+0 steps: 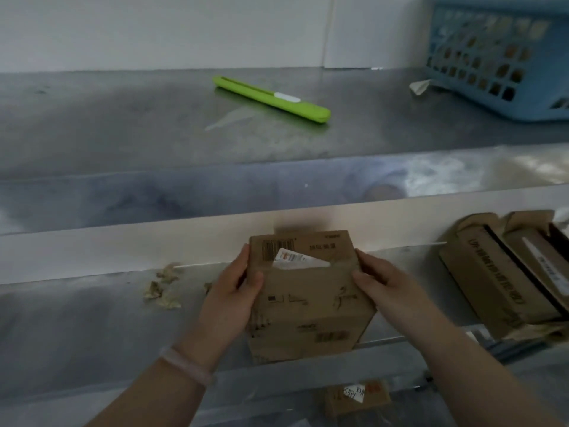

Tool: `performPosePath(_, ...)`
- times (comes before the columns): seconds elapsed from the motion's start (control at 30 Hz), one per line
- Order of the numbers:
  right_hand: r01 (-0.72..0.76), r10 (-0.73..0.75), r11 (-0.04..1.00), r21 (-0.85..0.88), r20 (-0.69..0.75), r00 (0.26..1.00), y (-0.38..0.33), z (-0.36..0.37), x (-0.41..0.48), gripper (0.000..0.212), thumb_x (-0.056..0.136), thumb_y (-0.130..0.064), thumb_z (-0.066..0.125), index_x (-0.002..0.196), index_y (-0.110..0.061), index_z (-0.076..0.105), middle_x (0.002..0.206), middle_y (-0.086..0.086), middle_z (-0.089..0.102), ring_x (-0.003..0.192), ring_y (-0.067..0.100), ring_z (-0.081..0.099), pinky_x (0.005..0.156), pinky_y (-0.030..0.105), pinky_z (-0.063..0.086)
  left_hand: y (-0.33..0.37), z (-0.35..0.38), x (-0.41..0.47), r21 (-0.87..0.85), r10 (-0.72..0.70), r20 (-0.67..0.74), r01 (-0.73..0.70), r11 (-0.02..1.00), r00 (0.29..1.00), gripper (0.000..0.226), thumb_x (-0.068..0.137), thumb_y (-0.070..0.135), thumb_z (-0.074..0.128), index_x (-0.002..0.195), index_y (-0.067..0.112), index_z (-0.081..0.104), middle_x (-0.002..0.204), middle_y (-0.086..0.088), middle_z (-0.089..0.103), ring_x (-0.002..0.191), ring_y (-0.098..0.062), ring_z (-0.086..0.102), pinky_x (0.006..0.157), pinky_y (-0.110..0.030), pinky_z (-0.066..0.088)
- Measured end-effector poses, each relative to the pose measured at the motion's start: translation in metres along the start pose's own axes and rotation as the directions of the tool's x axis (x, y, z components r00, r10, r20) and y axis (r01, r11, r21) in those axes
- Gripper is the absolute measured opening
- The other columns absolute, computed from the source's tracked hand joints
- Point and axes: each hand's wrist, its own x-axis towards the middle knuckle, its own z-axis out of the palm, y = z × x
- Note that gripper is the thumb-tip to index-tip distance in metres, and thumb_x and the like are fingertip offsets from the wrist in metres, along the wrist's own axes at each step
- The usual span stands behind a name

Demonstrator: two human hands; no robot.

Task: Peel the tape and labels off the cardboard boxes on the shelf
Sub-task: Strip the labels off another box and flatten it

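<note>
Now held: left hand [229, 298] and right hand [380, 283] clasp box [308, 300] by its sides.
Left: white label [297, 259] at 12 o'clock.
Done: peeled scraps [163, 288] at 9 o'clock.

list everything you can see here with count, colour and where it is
cardboard box: 1, brown, lower shelf, held between both hands
label: 1, white, partly peeled, on the held box's upper face
cardboard boxes: 2, brown, lower shelf, right
scraps: several, tan, lower shelf, left of the held box
cutter: 1, green, upper shelf
basket: 1, blue, upper shelf, far right
paper scrap: 1, white, beside the basket
bracelet: 1, pale pink, left wrist
left hand: on the box's left side
right hand: on the box's right side
</note>
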Motion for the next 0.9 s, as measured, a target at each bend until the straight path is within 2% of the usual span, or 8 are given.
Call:
performPosePath(0.07,0.037,-0.036,0.998,0.051,-0.015,0.999,0.006,0.003,-0.006,0.034,0.097,-0.039,0.050,0.112,-0.068,0.041,0.092,-0.047,0.059,0.088,-0.024,0.054,0.074,0.002,0.043,-0.002,-0.001,0.002,0.132,0.062,-0.046,-0.055,0.990,0.997,0.047,0.095,0.031,0.055,0.141,0.038,0.044,0.137,0.014,0.052,0.125,-0.007,0.050,0.109,-0.040,0.039)
performPosePath(0.17,0.073,-0.067,0.986,0.149,-0.047,0.997,0.009,0.009,-0.014,0.038,0.098,-0.031,0.053,0.114,-0.063,0.040,0.089,-0.045,0.058,0.085,-0.029,0.051,0.069,-0.004,0.039,0.006,0.000,0.003,0.334,0.155,-0.121,-0.107,0.936,0.980,0.047,0.093,0.035,0.057,0.138,0.026,0.051,0.136,0.009,0.053,0.123,-0.010,0.051,0.109,-0.039,0.039)
performPosePath(0.3,0.151,-0.146,0.968,0.200,-0.042,0.988,0.015,0.009,-0.021,0.046,0.096,-0.024,0.056,0.123,-0.061,0.046,0.115,-0.031,0.064,0.109,-0.010,0.058,0.089,0.011,0.048,0.010,0.000,0.003,0.393,0.161,-0.177,-0.080,0.916,0.971,0.042,0.090,0.033,0.062,0.131,0.026,0.057,0.126,0.008,0.058,0.113,-0.012,0.057,0.101,-0.043,0.045)
performPosePath(0.43,0.118,-0.124,0.915,0.387,-0.008,0.992,0.019,0.002,-0.022,0.047,0.097,-0.011,0.054,0.124,-0.049,0.058,0.117,-0.021,0.067,0.111,-0.001,0.061,0.100,0.028,0.048,0.012,0.004,-0.005,0.408,0.183,-0.170,-0.100,0.907,0.968,0.041,0.092,0.027,0.059,0.133,0.023,0.055,0.126,0.009,0.055,0.116,-0.013,0.055,0.102,-0.032,0.040)
performPosePath(0.6,0.064,-0.111,0.850,0.523,0.059,0.992,0.025,-0.001,-0.021,0.046,0.095,0.001,0.052,0.127,-0.031,0.063,0.126,-0.008,0.065,0.118,0.010,0.060,0.106,0.042,0.044,0.016,0.008,-0.007,0.564,0.140,-0.063,-0.080,0.822,0.988,0.077,0.082,0.050,0.064,0.148,0.024,0.033,0.144,0.005,0.038,0.124,-0.011,0.042,0.104,-0.028,0.035)
performPosePath(0.7,0.079,-0.135,0.859,0.506,0.075,0.988,0.027,-0.002,-0.023,0.049,0.093,-0.001,0.057,0.132,-0.030,0.059,0.130,-0.012,0.062,0.119,0.002,0.057,0.108,0.036,0.043,0.019,0.017,-0.011,0.554,0.122,-0.061,-0.068,0.829,0.991,0.087,0.079,0.057,0.066,0.150,0.026,0.027,0.149,0.008,0.030,0.119,-0.003,0.036,0.099,-0.022,0.031)
performPosePath(0.8,0.165,-0.228,0.847,0.505,0.067,0.971,0.029,-0.003,-0.029,0.052,0.090,-0.005,0.064,0.136,-0.029,0.054,0.141,-0.011,0.053,0.126,0.001,0.050,0.107,0.029,0.042,0.019,0.017,-0.012,0.463,0.109,-0.122,-0.040,0.885,0.987,0.096,0.068,0.066,0.069,0.148,0.027,0.032,0.148,0.009,0.033,0.128,-0.008,0.037,0.105,-0.024,0.030)
performPosePath(0.9,0.332,-0.366,0.811,0.481,-0.025,0.930,0.027,-0.011,-0.034,0.057,0.082,-0.031,0.070,0.136,-0.033,0.052,0.147,-0.016,0.044,0.137,0.005,0.040,0.112,0.027,0.034,0.021,0.021,-0.019,0.295,0.068,-0.161,-0.017,0.955,0.985,0.090,0.062,0.069,0.064,0.142,0.036,0.040,0.141,0.017,0.039,0.127,-0.006,0.042,0.107,-0.030,0.035)
